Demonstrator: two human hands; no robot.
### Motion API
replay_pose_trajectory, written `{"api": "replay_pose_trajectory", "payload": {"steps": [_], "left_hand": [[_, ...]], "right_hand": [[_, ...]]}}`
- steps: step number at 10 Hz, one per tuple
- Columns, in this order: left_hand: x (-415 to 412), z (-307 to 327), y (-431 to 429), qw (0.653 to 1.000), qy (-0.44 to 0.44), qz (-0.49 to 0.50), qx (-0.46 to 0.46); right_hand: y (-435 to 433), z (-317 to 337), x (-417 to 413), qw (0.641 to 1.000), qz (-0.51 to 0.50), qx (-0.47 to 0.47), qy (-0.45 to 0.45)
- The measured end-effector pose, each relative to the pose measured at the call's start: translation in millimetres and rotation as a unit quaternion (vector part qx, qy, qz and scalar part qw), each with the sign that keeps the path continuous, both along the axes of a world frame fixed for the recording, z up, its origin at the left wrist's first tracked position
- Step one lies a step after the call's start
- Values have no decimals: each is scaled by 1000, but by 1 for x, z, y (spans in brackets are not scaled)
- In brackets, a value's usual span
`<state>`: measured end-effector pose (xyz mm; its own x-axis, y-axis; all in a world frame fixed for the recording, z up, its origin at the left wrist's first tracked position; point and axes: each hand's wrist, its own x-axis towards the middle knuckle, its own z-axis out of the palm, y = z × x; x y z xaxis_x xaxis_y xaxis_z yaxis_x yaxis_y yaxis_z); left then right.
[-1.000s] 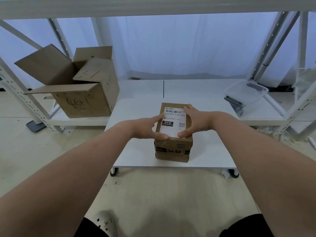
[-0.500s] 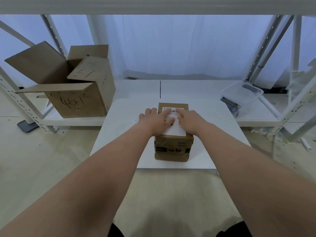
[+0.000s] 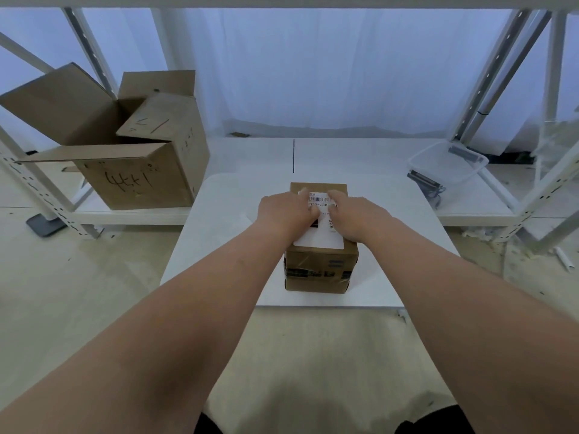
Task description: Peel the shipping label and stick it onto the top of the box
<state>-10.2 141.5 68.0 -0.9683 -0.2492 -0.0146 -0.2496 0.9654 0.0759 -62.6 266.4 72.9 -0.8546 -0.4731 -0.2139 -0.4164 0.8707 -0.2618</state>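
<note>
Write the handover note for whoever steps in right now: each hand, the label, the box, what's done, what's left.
Left hand: open, fingers flat on the shipping label.
Right hand: open, also pressing on the label.
Box: closed, upright on the white table, with the label lying on its top.
Done: the label is peeled and placed on the box top.
Left: probably rub down the edges, then lift both hands away.
</note>
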Motion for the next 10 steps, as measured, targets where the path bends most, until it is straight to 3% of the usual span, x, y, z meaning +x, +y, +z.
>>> {"api": "replay_pose_trajectory", "payload": {"steps": [1,2,3,4,6,7,8,9,10], "left_hand": [[3,-2,-6,996,5,37,80],[18,10,-17,978,-8,82,194],[35,29,-24,934,-82,89,337],[45,30,-23,911,-172,67,368],[52,19,-22,856,-149,93,487],[51,20,-28,852,-110,108,500],[45,21,-29,873,-35,123,471],[42,24,-24,889,6,123,441],[40,24,-23,933,25,129,334]], "right_hand": [[13,3,5,994,-33,-70,-82],[33,13,9,952,-97,-203,-210],[43,29,12,941,-108,-191,-256],[36,30,23,943,-68,-129,-299],[35,26,32,917,-85,-197,-336],[39,23,26,899,-118,-254,-338],[40,20,19,881,-180,-322,-297],[36,24,21,894,-184,-313,-262],[30,18,20,937,-186,-248,-164]]}}
